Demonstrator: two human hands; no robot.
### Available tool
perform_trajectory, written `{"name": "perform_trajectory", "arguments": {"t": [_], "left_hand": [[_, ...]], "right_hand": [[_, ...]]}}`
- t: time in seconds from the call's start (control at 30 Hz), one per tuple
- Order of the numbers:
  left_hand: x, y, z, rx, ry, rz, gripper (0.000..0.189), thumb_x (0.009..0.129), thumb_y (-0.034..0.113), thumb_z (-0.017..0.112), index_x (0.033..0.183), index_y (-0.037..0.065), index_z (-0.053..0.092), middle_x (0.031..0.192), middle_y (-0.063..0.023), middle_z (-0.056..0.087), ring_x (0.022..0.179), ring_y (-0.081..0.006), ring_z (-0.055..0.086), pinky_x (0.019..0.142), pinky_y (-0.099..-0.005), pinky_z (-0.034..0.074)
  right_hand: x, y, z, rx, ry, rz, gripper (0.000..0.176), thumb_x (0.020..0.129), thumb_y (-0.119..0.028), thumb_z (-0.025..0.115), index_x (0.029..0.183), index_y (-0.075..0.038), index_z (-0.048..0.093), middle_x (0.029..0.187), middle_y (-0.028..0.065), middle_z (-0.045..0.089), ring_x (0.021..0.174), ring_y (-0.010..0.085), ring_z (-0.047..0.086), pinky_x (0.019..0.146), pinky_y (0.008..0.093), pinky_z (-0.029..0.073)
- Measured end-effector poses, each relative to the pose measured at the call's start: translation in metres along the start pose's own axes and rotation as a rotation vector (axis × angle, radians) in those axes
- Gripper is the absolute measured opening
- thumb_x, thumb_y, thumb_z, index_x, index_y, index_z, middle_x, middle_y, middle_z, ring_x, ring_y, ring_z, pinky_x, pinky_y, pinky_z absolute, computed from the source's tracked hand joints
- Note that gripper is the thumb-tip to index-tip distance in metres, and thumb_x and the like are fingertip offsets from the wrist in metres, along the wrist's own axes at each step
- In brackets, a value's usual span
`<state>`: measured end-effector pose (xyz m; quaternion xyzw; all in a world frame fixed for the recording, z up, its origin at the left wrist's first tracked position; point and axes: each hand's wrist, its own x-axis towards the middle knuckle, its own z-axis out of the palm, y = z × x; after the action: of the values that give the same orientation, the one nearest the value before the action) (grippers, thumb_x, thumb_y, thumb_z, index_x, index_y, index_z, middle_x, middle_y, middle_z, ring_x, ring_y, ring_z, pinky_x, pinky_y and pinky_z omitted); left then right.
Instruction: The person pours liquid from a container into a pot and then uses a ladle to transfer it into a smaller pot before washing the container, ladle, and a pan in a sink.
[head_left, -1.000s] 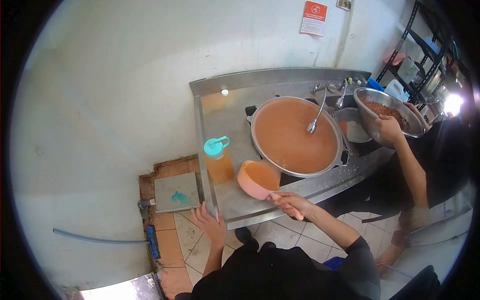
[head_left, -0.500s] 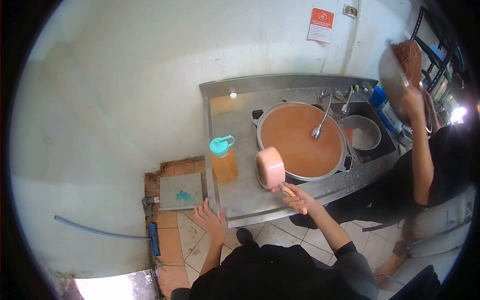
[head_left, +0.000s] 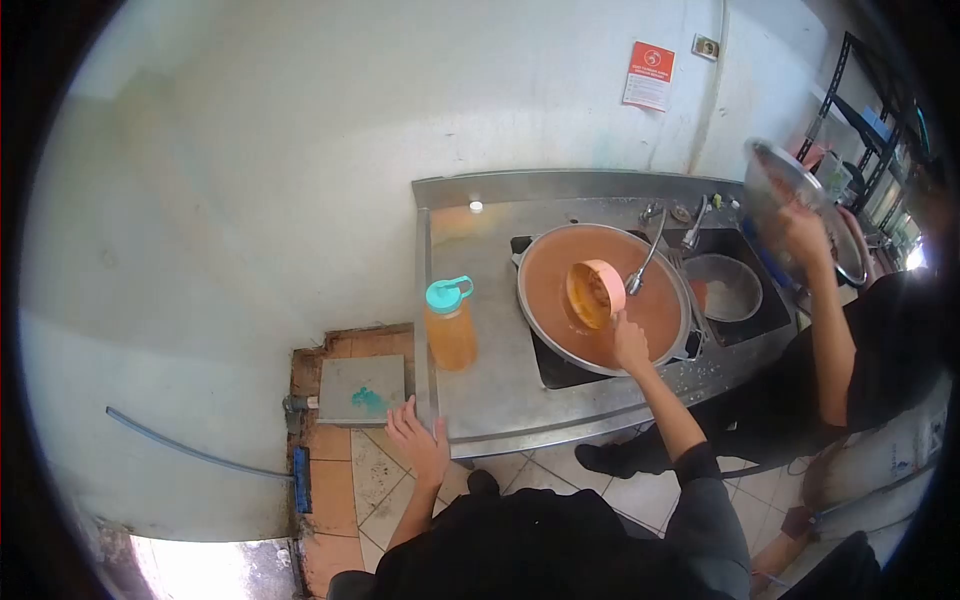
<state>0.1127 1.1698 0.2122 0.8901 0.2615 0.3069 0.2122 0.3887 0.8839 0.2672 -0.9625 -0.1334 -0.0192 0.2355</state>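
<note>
My right hand (head_left: 630, 345) is closed round the handle of a small pink saucepan (head_left: 610, 282). The pan is tilted over a wide metal basin (head_left: 522, 290) of orange-brown liquid, its stained inside facing left. Beside the counter's front left corner, my left hand (head_left: 418, 445) has its fingers spread against the edge and holds nothing. A bottle (head_left: 452, 340) with a turquoise lid and amber liquid stands on the counter, left of the basin.
At the right, another person's hand (head_left: 803, 238) holds a tilted metal bowl (head_left: 770, 165). A faucet (head_left: 638, 282) hangs over the basin. The sink (head_left: 770, 315) contains a smaller bowl (head_left: 725, 300). A white cap (head_left: 476, 207) lies near the backsplash (head_left: 560, 185).
My right hand has carried the saucepan from the counter's front to over the basin, turning its mouth. The other person's bowl has come lower. My left hand stays at the edge.
</note>
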Motion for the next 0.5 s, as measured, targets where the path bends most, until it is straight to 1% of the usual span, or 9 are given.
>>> {"name": "perform_trajectory", "arguments": {"t": [0.03,0.07,0.2,0.27,0.3,0.37,0.4,0.47,0.5], "left_hand": [[-0.001,0.000,0.001,0.016,0.006,-0.001,0.057,0.084,0.036,0.049,0.128,0.003,0.035,0.124,-0.0201,0.036,0.121,-0.0409,0.023,0.101,-0.0521,0.016],[-0.001,0.000,0.002,0.031,0.012,-0.005,0.057,0.084,0.036,0.050,0.128,0.003,0.035,0.124,-0.0197,0.036,0.121,-0.0409,0.024,0.100,-0.0525,0.016],[0.001,-0.001,0.002,0.005,0.028,-0.003,0.058,0.083,0.038,0.049,0.128,0.004,0.035,0.124,-0.0185,0.036,0.122,-0.0405,0.023,0.101,-0.0541,0.015],[0.000,0.000,0.003,0.012,0.016,-0.019,0.059,0.083,0.039,0.049,0.128,0.005,0.035,0.124,-0.0178,0.036,0.123,-0.0400,0.023,0.101,-0.0556,0.014],[0.000,0.000,0.003,0.013,0.018,-0.023,0.059,0.083,0.039,0.049,0.128,0.005,0.035,0.124,-0.0178,0.036,0.123,-0.0400,0.023,0.101,-0.0556,0.014],[-0.001,0.000,0.002,0.012,0.026,-0.012,0.059,0.083,0.040,0.049,0.129,0.006,0.035,0.124,-0.0173,0.036,0.124,-0.0397,0.022,0.101,-0.0566,0.013],[-0.001,0.000,0.002,0.012,0.030,-0.014,0.059,0.083,0.040,0.049,0.129,0.006,0.035,0.124,-0.0173,0.036,0.124,-0.0397,0.022,0.101,-0.0566,0.013],[-0.001,0.001,0.001,0.011,0.023,-0.015,0.059,0.082,0.038,0.051,0.129,0.006,0.035,0.124,-0.0173,0.036,0.123,-0.0397,0.023,0.101,-0.0566,0.013],[-0.001,0.002,0.000,0.009,0.024,-0.018,0.059,0.082,0.038,0.051,0.129,0.006,0.035,0.124,-0.0173,0.036,0.123,-0.0397,0.023,0.101,-0.0566,0.013]], "right_hand": [[0.004,0.004,0.004,-0.433,0.136,-0.089,0.019,0.082,-0.008,0.050,0.100,-0.002,0.046,0.072,0.0188,0.062,0.066,0.0333,0.064,0.055,0.0404,0.052],[0.012,0.008,0.008,-0.393,0.028,0.013,0.026,0.080,-0.007,0.051,0.105,-0.003,0.043,0.079,0.0228,0.062,0.077,0.0378,0.062,0.065,0.0440,0.052],[0.017,0.020,0.028,-0.367,0.033,-0.020,0.020,0.081,-0.011,0.051,0.098,-0.001,0.050,0.079,0.0239,0.062,0.077,0.0382,0.062,0.066,0.0442,0.052],[0.031,0.046,0.053,-0.241,-0.002,-0.205,0.015,0.079,-0.013,0.053,0.085,0.001,0.056,0.070,0.0197,0.062,0.063,0.0314,0.064,0.051,0.0386,0.051],[0.028,0.039,0.045,-0.242,-0.003,-0.209,0.015,0.079,-0.013,0.053,0.085,0.001,0.056,0.070,0.0197,0.062,0.063,0.0314,0.064,0.051,0.0386,0.051],[0.019,0.017,0.022,0.475,-0.464,0.324,0.014,0.077,-0.012,0.058,0.075,0.002,0.058,0.062,0.0111,0.058,0.046,0.0181,0.057,0.035,0.0281,0.041],[0.018,0.021,0.024,0.474,-0.465,0.319,0.014,0.077,-0.012,0.058,0.075,0.002,0.058,0.062,0.0111,0.058,0.046,0.0181,0.057,0.035,0.0281,0.041],[0.015,0.030,0.025,0.851,-0.593,0.313,0.014,0.078,-0.010,0.062,0.085,0.000,0.057,0.058,0.0020,0.050,0.039,0.0060,0.041,0.032,0.0188,0.028],[0.013,0.030,0.023,0.847,-0.594,0.311,0.014,0.078,-0.010,0.062,0.085,0.000,0.057,0.058,0.0020,0.050,0.039,0.0060,0.041,0.032,0.0188,0.028]]}}
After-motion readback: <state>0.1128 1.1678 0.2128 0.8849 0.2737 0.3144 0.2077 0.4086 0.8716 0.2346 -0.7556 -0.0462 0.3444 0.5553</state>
